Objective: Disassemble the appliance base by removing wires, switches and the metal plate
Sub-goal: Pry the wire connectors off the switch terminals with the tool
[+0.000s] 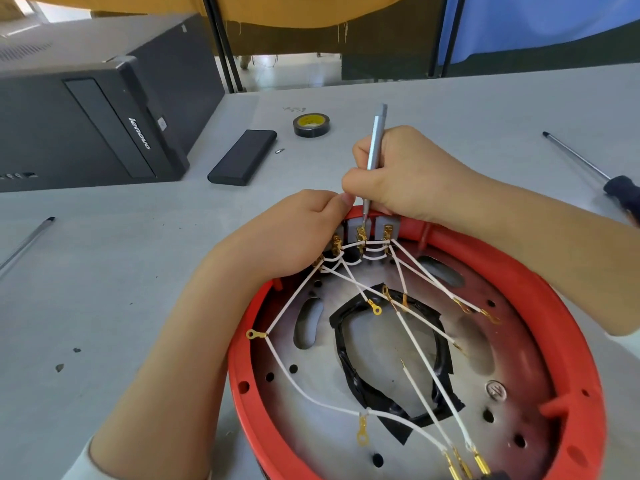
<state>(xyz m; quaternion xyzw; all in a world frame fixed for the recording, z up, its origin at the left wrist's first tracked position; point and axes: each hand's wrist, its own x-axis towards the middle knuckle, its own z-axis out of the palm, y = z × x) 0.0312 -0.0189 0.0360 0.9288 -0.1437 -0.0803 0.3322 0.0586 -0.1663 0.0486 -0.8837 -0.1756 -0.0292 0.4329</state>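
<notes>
The right hand (412, 174) pinches a slim silver driver (375, 143), tip on a brass terminal (361, 233) at the far rim of the red plastic base (568, 327). The left hand (298, 230) grips that rim beside it. White wires (408, 327) cross the metal plate (388, 344). Far left of the base, a black case reads "lenovo" (139, 133).

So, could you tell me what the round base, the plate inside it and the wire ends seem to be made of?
The base rim looks like moulded red plastic, smooth with a soft sheen. The plate appears to be dull grey sheet metal with punched holes and dark scorch-like patches. The wire terminals look like brass or gold-plated metal, shiny yellow; the wires have white insulation of unclear type.
</notes>
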